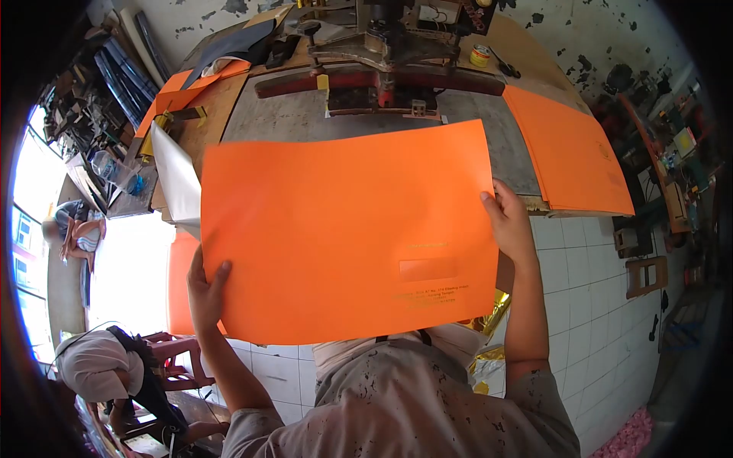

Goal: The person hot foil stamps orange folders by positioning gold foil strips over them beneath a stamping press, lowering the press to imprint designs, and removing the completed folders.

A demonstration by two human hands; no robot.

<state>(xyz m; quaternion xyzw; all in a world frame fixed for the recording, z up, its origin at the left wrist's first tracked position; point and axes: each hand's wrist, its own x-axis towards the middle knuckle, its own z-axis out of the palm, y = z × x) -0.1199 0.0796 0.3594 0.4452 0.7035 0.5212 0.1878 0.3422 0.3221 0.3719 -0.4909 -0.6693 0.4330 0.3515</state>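
Observation:
A large orange sheet (343, 221) is held up in front of my body, with small gold print and a shiny rectangle near its lower right corner. My left hand (208, 288) grips its lower left edge, thumb on the face. At the upper right edge, my right hand (508, 217) pinches the sheet, thumb in front. Behind the sheet stands a press (385, 76) with a dark plate, on a grey metal tabletop (282, 107). More orange sheets (569, 153) lie stacked on the table's right side.
Silvery foil (177, 179) hangs at the table's left edge, near other orange material (179, 95). A small can (479, 56) and scissors (505, 66) are at the back right. One person (103, 366) sits lower left, another (76, 229) farther off. A wooden stool (647, 276) stands right.

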